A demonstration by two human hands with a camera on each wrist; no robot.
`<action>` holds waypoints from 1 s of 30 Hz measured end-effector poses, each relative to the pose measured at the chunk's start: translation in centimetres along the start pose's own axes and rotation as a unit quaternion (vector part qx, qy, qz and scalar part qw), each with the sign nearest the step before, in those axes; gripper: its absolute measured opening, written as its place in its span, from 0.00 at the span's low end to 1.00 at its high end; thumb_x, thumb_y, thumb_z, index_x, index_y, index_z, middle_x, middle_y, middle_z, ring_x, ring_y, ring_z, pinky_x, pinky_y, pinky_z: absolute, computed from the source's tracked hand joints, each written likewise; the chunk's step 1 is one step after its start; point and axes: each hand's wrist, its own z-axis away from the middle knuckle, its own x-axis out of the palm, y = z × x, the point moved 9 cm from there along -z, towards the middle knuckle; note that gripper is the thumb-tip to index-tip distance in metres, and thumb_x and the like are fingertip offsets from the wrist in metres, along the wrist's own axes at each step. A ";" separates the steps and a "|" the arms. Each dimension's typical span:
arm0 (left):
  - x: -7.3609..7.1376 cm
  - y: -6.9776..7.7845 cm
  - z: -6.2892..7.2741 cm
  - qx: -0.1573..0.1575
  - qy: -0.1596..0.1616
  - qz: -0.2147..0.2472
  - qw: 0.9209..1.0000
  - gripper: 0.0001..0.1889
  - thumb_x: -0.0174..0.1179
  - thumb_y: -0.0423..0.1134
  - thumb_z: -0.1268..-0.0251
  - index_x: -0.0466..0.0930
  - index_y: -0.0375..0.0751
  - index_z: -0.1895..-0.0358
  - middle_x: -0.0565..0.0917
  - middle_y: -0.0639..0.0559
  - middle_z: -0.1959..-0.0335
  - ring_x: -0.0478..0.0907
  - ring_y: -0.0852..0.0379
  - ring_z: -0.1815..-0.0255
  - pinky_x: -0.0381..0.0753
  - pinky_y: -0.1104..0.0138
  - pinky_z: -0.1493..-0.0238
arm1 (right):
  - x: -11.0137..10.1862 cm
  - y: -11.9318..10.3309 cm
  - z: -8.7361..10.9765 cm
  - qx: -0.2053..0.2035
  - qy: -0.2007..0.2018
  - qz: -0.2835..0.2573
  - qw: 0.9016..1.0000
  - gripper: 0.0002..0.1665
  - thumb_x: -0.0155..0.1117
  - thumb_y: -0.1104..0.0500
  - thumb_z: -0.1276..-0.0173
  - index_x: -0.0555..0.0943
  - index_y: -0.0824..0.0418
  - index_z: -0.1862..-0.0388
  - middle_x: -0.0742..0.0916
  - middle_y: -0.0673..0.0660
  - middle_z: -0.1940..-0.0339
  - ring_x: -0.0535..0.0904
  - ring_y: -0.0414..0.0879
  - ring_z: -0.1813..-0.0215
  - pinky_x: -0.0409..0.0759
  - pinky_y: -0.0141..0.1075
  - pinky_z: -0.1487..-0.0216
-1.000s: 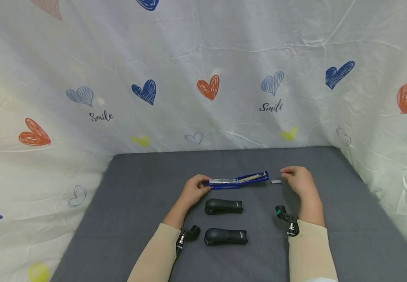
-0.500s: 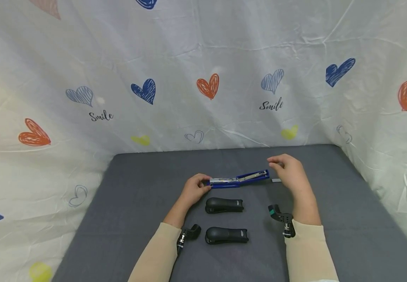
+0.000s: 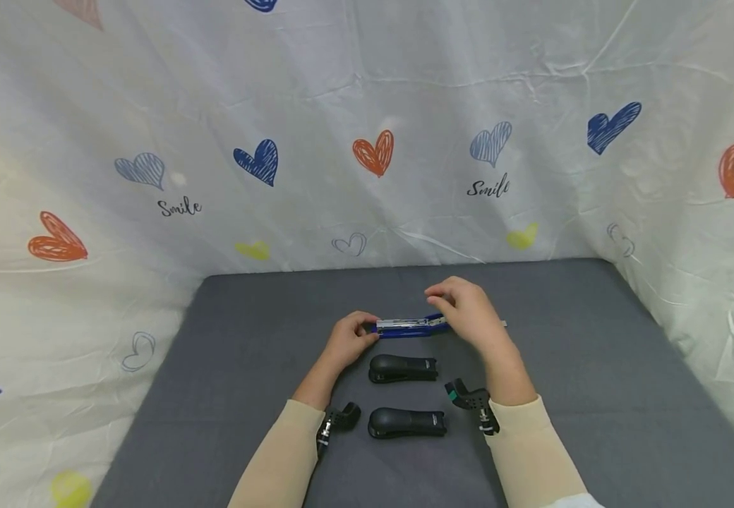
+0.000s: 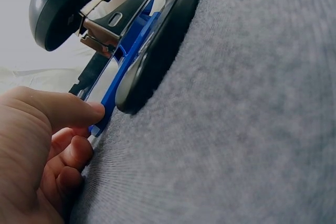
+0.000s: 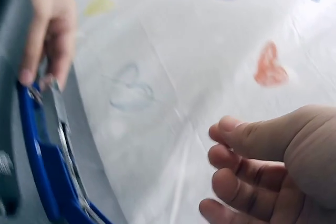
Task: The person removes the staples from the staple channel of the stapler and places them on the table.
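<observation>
A blue stapler [image 3: 405, 327] lies opened out lengthwise on the grey-covered table, its silver metal channel facing up. My left hand [image 3: 346, 342] pinches its left end; in the left wrist view the thumb [image 4: 79, 109] lies against the blue base [image 4: 113, 90]. My right hand [image 3: 473, 314] is over the stapler's right part and hides it. In the right wrist view the thumb [image 5: 257, 137] and index fingertip meet and the other fingers curl loosely; I cannot tell whether something tiny is between them. Past the right wrist shows the end of a small grey strip [image 3: 504, 323].
Two black staplers, one nearer [image 3: 407, 423] and one farther [image 3: 403, 369], lie in front of the blue one, between my forearms. A white curtain [image 3: 316, 212] with printed hearts hangs behind the grey table [image 3: 265, 388].
My right hand has moved left from beside the grey strip to over the blue stapler's right part. The left hand keeps its hold on the stapler's left end.
</observation>
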 end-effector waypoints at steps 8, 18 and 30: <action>-0.1 -0.1 0.1 0.009 0.005 0.010 1.000 0.13 0.71 0.31 0.36 0.88 0.41 0.49 0.84 0.50 0.56 0.71 0.62 0.78 0.72 0.67 0.74 | 5.6 -1.5 -0.7 -0.017 -0.112 0.026 0.993 0.15 0.63 0.58 0.23 0.86 0.62 0.43 0.84 0.54 0.52 0.80 0.46 0.57 0.80 0.44 0.56; 0.3 -0.2 0.5 0.013 -0.001 0.021 1.000 0.13 0.71 0.30 0.37 0.88 0.41 0.50 0.84 0.50 0.56 0.71 0.62 0.79 0.72 0.68 0.76 | 10.8 -0.1 -0.2 0.004 -0.184 0.096 0.978 0.21 0.65 0.59 0.24 0.83 0.67 0.37 0.79 0.58 0.52 0.76 0.47 0.59 0.78 0.45 0.54; -0.1 -0.2 0.0 0.009 0.001 0.024 1.000 0.13 0.70 0.29 0.36 0.88 0.41 0.50 0.84 0.50 0.56 0.72 0.62 0.78 0.73 0.68 0.75 | 10.7 0.3 -1.3 0.040 -0.122 0.024 0.991 0.12 0.67 0.59 0.26 0.88 0.64 0.48 0.83 0.56 0.56 0.80 0.50 0.54 0.80 0.47 0.51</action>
